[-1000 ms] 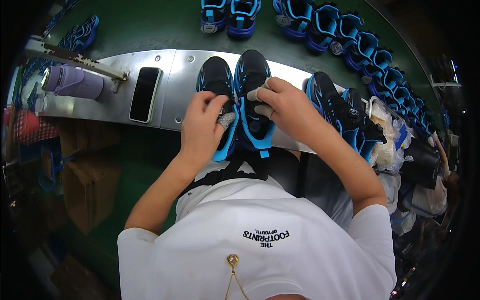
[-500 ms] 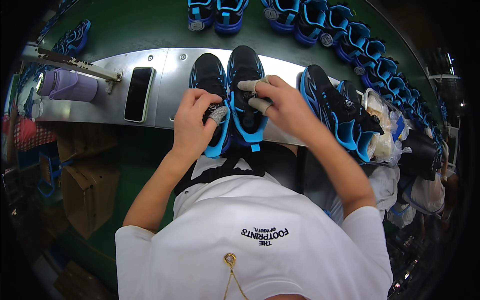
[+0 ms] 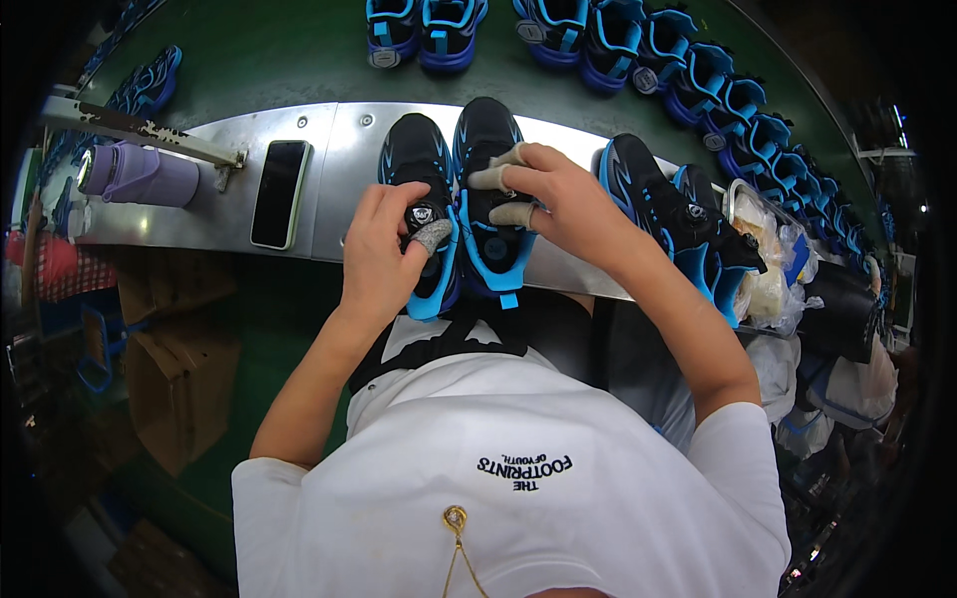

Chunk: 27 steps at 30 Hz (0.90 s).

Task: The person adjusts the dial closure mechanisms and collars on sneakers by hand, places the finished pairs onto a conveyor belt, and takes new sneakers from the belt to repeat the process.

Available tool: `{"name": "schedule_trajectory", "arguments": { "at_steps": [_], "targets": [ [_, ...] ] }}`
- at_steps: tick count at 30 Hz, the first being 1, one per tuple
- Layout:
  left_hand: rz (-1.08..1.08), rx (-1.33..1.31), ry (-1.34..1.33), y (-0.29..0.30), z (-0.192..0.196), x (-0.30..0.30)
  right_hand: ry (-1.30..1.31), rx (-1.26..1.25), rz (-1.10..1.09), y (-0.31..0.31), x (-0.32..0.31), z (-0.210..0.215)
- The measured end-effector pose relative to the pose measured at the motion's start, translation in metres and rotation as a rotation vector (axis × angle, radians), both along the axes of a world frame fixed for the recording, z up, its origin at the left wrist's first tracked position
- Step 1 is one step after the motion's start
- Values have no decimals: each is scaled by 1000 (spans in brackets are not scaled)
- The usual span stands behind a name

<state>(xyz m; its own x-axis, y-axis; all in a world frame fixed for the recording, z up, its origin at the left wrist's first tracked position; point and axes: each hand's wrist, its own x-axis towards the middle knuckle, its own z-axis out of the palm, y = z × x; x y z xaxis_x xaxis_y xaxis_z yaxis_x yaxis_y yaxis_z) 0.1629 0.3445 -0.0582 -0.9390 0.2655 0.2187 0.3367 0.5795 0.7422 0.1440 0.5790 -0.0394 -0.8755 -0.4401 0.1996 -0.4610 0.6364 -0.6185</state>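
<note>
Two black sneakers with bright blue trim stand side by side before me, toes pointing away. My left hand (image 3: 374, 234) grips the left sneaker (image 3: 415, 149), its fingers and covered thumb around a round black dial (image 3: 422, 214) on the tongue. Over the right sneaker (image 3: 486, 130), my right hand (image 3: 578, 204) has its fingers bent down onto the tongue area; pale cots cover several fingertips. That shoe's dial is mostly hidden by these fingers. Both heels face me, and a blue pull tab (image 3: 509, 301) sticks out from the right one.
A metal ledge (image 3: 339, 179) carries a phone (image 3: 280, 194) and a purple bottle (image 3: 150, 175). More sneakers (image 3: 653, 204) lie to the right, beside a tray of plastic-wrapped items (image 3: 763, 254). Rows of sneakers (image 3: 698, 80) stand on the green surface beyond. Cardboard boxes (image 3: 179, 394) are lower left.
The left fingers have shifted, so the left sneaker's dial shows more clearly. My right fingers have moved slightly across the right sneaker's tongue. Both shoes stay in place.
</note>
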Motion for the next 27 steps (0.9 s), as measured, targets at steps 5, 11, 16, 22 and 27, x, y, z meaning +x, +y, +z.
{"name": "schedule_trajectory", "arguments": {
  "at_steps": [5,11,16,22,27],
  "targets": [
    [-19,42,27,-5,-10,7,-179,-157,160,4,0,-5],
    [-163,-236,339,-18,-15,11,117,-116,131,-5,17,-23],
    [-159,-119,260,-15,-21,8,276,-92,-45,-14,17,-36],
    [-174,-19,-79,-19,9,-3,-190,-301,127,10,1,4],
    [-76,-7,-52,1,2,-4,-136,-141,61,10,-5,-4]
  ]
}}
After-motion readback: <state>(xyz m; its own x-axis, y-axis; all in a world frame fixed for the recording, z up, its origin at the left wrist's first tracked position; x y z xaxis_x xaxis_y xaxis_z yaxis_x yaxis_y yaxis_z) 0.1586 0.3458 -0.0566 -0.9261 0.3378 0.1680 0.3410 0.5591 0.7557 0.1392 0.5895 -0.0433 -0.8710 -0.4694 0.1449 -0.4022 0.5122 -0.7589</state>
